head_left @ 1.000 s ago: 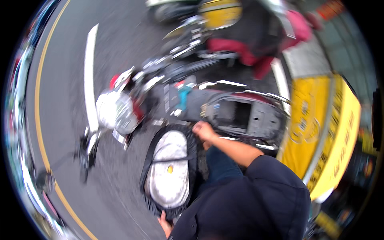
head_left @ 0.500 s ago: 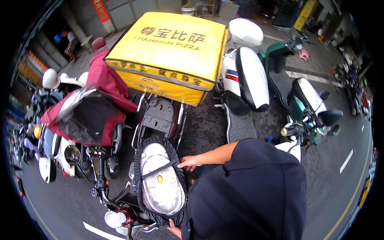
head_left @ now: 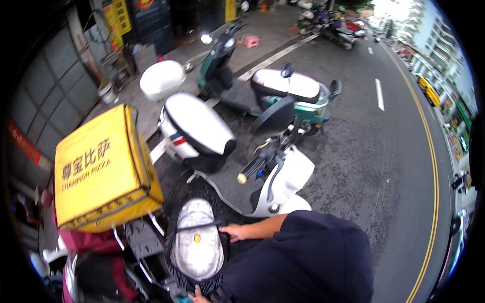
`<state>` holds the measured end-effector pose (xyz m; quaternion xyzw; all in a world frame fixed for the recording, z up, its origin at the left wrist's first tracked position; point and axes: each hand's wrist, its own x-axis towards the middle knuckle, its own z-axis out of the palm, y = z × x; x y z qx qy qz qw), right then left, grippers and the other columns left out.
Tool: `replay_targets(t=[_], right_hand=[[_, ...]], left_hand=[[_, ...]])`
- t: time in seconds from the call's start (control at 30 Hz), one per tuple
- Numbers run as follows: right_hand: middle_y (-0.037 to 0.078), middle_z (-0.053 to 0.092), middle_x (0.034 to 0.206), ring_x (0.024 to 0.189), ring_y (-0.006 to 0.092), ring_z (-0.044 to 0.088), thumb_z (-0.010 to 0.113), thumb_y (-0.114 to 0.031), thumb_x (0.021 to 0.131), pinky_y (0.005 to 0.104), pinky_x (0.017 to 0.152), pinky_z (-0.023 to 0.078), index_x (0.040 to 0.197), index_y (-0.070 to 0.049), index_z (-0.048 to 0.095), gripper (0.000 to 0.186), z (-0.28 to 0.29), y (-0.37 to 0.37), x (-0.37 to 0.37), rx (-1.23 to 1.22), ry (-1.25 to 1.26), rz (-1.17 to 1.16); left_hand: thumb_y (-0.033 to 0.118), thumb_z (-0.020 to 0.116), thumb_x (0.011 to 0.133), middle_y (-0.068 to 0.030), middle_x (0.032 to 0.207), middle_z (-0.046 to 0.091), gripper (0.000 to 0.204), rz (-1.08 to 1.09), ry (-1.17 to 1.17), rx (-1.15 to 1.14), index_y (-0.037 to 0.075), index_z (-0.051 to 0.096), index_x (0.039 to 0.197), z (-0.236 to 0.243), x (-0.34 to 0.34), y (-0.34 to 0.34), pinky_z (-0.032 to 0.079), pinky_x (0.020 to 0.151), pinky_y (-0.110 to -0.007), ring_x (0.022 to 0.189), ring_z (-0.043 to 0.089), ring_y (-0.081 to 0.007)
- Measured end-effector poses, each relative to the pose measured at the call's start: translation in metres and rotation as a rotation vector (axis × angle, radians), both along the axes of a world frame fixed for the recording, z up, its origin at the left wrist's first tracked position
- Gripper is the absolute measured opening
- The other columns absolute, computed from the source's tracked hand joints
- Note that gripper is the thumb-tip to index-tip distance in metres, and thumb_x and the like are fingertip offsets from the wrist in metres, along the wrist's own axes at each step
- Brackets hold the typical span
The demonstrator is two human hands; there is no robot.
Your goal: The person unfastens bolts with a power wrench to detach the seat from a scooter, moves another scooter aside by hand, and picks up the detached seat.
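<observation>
Before me is a long oval seat (head_left: 194, 255). A whitish, worn panel with a small yellow oval mark faces up, like a seat's underside, ringed by a gathered black cover. A black strap (head_left: 198, 226) runs across it. My right hand (head_left: 233, 232) comes in from the right and grips the black edge near the strap, its fingers partly hidden under the edge. At the lower end my left hand (head_left: 198, 295) holds the rim, mostly cut off by the picture's edge. The seat lies beside the metal rack (head_left: 144, 240) of a motorbike.
A yellow delivery box (head_left: 101, 171) sits behind the rack. Ahead stand a white-seated scooter (head_left: 197, 126) and a green scooter (head_left: 257, 91). A white scooter front with handlebar and mirror (head_left: 273, 116) is close to my right arm. The road (head_left: 374, 192) runs along the right.
My view has swung right, showing more road. The seat has shifted rightward relative to the motorbike's rack, with both hands still on it.
</observation>
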<state>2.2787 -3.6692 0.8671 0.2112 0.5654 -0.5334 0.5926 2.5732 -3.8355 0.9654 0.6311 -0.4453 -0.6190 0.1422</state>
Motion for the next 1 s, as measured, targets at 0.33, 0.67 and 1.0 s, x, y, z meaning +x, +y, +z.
replay_targets(t=[0.33, 0.67, 1.0], right_hand=[[0.019, 0.05, 0.125, 0.108, 0.0252, 0.054, 0.065, -0.057, 0.076, 0.0323, 0.084, 0.048, 0.128, 0.001, 0.043, 0.081, 0.01, 0.108, 0.009, -0.147, -0.043, -0.072], [0.022, 0.045, 0.128, 0.114, 0.0267, 0.05, 0.066, -0.055, 0.076, 0.0361, 0.093, 0.044, 0.126, 0.012, 0.037, 0.089, 0.039, 0.149, 0.22, -0.292, -0.137, -0.196], [0.013, 0.062, 0.106, 0.099, 0.0206, 0.058, 0.065, -0.049, 0.079, 0.0335, 0.085, 0.048, 0.111, 0.007, 0.054, 0.066, 0.087, 0.241, 0.311, -0.177, -0.284, -0.349]], left_hand=[[0.029, 0.05, 0.09, -0.0199, 0.136, 0.04, 0.034, -0.661, 0.1, -0.365, 0.027, 0.058, 0.123, -0.039, -0.028, -0.058, 0.036, 0.099, -0.04, 0.117, 0.044, -0.0343], [0.044, 0.056, 0.085, -0.0223, 0.138, 0.035, 0.052, -1.198, -0.016, -0.469, 0.027, 0.045, 0.132, -0.029, 0.084, -0.114, 0.024, 0.108, -0.04, 0.129, 0.029, -0.0362], [0.041, 0.068, 0.078, -0.0268, 0.135, 0.035, 0.079, -1.37, 0.225, -0.367, 0.012, 0.029, 0.14, -0.002, 0.086, -0.039, 0.026, 0.107, -0.039, 0.129, 0.029, -0.036]])
